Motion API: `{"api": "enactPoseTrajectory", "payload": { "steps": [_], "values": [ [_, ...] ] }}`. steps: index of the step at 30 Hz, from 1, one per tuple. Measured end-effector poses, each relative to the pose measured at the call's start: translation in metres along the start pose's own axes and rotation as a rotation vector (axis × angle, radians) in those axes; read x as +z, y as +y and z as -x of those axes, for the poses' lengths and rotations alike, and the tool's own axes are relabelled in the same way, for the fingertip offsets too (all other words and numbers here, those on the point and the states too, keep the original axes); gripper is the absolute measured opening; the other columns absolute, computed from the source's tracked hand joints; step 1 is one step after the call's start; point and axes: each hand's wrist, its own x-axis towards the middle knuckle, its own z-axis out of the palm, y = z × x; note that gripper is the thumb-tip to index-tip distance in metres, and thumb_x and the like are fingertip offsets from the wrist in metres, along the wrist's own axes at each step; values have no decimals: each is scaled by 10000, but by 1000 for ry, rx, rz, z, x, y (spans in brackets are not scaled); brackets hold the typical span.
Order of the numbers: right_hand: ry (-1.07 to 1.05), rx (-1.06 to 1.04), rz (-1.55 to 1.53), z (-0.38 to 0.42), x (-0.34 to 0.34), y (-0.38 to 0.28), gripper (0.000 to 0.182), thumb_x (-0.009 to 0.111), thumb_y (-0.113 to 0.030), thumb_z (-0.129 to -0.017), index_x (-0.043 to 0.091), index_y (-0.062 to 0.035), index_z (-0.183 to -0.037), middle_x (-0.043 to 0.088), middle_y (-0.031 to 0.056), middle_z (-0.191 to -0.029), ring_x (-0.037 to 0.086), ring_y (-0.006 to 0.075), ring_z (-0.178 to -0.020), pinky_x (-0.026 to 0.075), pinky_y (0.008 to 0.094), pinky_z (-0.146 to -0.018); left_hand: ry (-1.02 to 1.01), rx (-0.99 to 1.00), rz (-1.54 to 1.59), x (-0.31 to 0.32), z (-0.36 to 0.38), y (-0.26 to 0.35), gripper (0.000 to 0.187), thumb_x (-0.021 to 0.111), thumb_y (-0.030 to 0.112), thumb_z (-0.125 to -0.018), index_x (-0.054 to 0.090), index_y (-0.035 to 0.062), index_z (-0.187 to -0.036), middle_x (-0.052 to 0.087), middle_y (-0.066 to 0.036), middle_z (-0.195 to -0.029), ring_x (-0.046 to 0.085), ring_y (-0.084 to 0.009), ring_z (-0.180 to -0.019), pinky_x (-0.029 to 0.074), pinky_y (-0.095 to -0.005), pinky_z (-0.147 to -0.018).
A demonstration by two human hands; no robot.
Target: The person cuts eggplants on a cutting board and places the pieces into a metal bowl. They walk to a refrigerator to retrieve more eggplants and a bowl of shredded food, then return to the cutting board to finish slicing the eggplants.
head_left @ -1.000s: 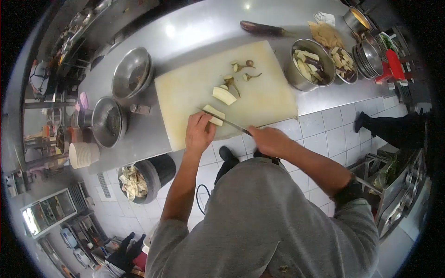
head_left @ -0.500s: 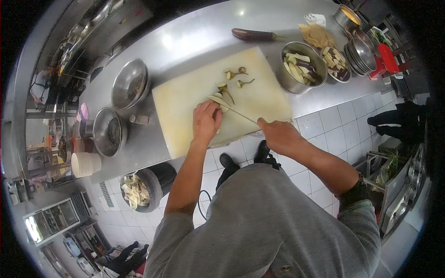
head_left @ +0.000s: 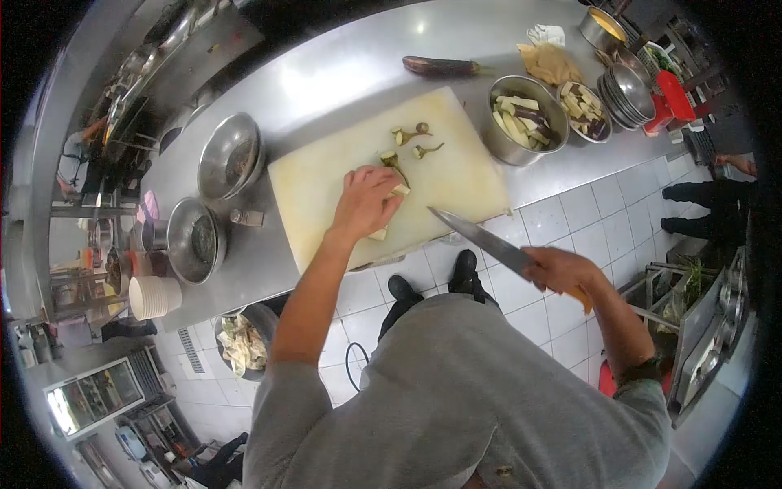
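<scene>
On the left of centre in the frame, the white cutting board lies on the metal counter. On its lower middle part is the left hand, nearest to the work. Its fingers are bent and close together, and they have hold of pale eggplant pieces. One pale end shows below the palm; another pale end comes out on the right, between fingers and thumb. The rest is covered, so I cannot tell the long axis of these pieces, nor whether the two ends belong to one piece. Just above the fingers lies a cut stem end, its thin stalk pointing down and right.

At the upper centre, a whole eggplant lies almost level across the frame, stalk to the right, well apart from both hands.

Right of the left hand, with a gap between, is the knife. Its long axis runs diagonally, and the tip points up and left, toward the left hand and the pieces. The right hand, at right of centre, has its fingers closed around the handle.
</scene>
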Motion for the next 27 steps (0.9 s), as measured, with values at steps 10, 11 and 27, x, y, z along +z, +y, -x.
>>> {"api": "enactPoseTrajectory", "payload": {
  "steps": [10,11,27],
  "values": [
    [-186,-201,-538,-62,91,8,248,470,-207,-1069,491,-71,-1275,576,11,-729,527,85,-536,476,257,-479,-19,-188,8,-13,79,10,475,804,341,-842,647,57,-1189,624,-123,-1176,545,-337,-1133,435,-458,-991],
    [-198,-211,-548,-73,95,0,268,475,-213,-1068,492,-80,-1300,582,10,-730,550,93,-560,489,264,-493,42,-282,-27,-1,81,15,472,804,337,-844,645,52,-1185,626,-130,-1160,549,-344,-1112,441,-460,-975],
    [187,-142,-874,13,20,-52,368,550,-225,-1043,469,-100,-1380,606,49,-721,524,117,-473,452,276,-439,514,-89,99,21,-156,96,503,831,363,-805,667,34,-1149,648,-164,-1091,581,-388,-1036,456,-503,-917]
  ]
}}
